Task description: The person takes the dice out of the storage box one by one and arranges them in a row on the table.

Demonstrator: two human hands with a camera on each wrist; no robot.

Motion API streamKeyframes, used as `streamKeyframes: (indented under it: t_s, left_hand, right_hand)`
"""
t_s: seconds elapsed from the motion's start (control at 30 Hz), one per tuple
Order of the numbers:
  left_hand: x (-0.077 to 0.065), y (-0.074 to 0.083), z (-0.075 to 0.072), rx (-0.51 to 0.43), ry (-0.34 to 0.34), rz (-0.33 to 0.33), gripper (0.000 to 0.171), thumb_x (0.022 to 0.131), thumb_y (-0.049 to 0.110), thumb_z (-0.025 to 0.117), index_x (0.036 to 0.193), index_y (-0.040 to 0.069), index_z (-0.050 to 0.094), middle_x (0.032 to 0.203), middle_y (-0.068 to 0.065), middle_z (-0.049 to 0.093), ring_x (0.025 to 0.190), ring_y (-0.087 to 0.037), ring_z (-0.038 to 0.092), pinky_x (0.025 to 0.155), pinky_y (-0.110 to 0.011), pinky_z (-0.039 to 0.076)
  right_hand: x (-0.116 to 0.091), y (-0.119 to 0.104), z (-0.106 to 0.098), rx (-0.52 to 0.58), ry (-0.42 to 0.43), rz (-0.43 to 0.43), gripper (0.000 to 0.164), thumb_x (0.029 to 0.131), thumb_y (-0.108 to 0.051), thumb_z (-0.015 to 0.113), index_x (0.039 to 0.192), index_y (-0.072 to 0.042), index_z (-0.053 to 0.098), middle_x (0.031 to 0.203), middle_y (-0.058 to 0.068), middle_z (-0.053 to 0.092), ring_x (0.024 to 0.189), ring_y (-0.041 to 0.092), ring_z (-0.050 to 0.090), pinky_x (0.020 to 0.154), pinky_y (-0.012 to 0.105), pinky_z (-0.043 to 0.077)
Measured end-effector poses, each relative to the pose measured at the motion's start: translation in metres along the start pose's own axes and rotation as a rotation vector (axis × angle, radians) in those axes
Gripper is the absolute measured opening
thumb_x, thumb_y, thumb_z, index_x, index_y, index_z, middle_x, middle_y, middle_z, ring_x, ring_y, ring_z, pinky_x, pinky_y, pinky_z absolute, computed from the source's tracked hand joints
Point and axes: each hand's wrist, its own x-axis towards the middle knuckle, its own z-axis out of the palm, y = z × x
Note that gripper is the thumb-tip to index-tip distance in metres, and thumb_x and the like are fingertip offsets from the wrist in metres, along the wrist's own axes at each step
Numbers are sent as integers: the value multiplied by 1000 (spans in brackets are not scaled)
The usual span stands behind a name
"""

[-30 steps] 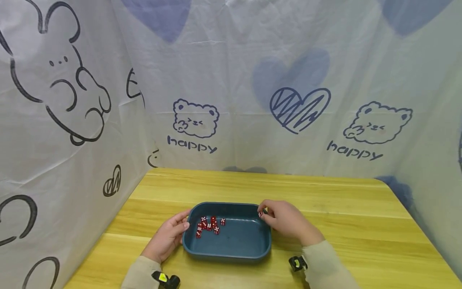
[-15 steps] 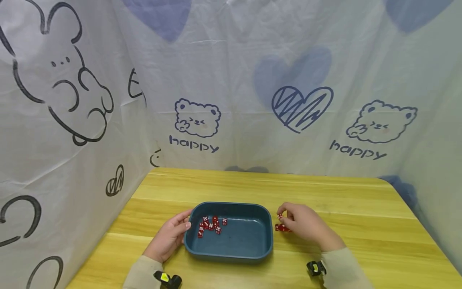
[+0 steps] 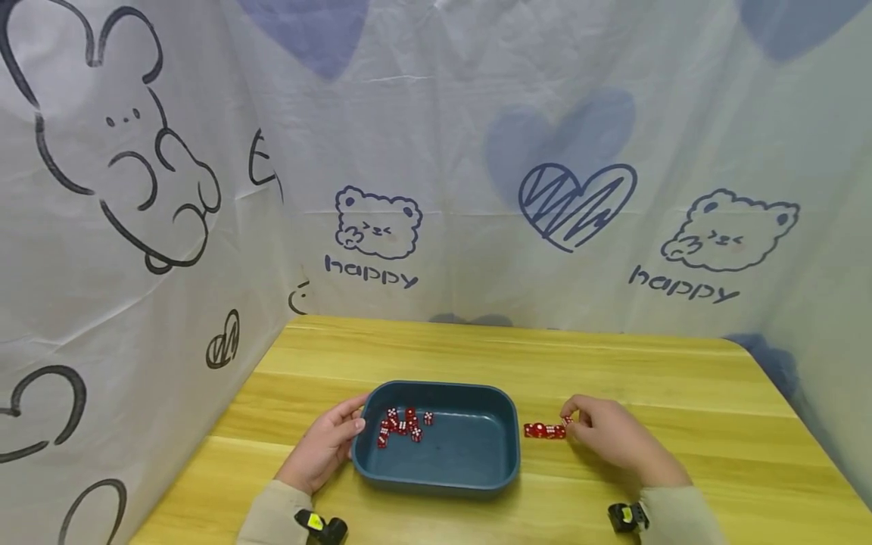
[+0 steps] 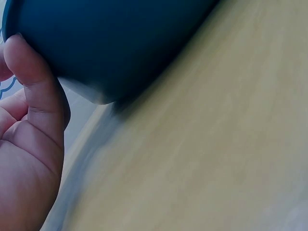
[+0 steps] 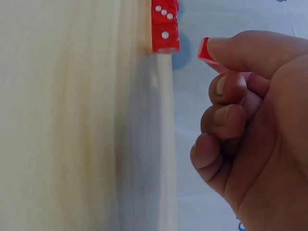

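Observation:
A dark blue rectangular tray (image 3: 470, 450) stands on the table, with several red dice (image 3: 402, 426) grouped in its left part. My left hand (image 3: 327, 446) grips the tray's left side, its thumb at the rim; the left wrist view shows the thumb against the tray wall (image 4: 115, 43). Right of the tray, several red dice stand in a short row (image 3: 543, 431). At the right end of that row, my right hand (image 3: 616, 437) pinches one red die (image 3: 568, 421). In the right wrist view this die (image 5: 204, 51) is apart from the row's end die (image 5: 165, 36).
The yellow wood-grain table (image 3: 613, 363) extends behind and to the right of the tray. A white printed cloth (image 3: 443, 189) hangs behind the table and on both sides. Each wrist carries a small black camera, such as the left one (image 3: 322, 526).
My right hand has moved right with its die, from the tray's right rim to the far end of the dice row. The left hand keeps its grip on the tray.

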Motion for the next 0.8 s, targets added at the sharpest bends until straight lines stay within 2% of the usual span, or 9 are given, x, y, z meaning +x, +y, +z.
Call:
streamKeyframes:
  t_s: [0.23,0.8]
  left_hand:
    - [0,-2,1,-8,-5,2,54,106,5,48,155,-5,29,113,-16,53,73,-12,52,58,-20,46]
    - [0,1,1,-4,-4,-8,54,106,5,48,156,-4,29,114,-14,53,73,-11,53,59,-20,46]
  right_hand:
    - [-3,6,-2,-10,-5,40,12,95,-14,69,107,-15,68,70,-1,52,61,15,46,56,32,40]
    - [1,7,6,-49,-38,41,11,90,-10,70,97,-18,67,75,-3,55,69,17,51,66,37,45]
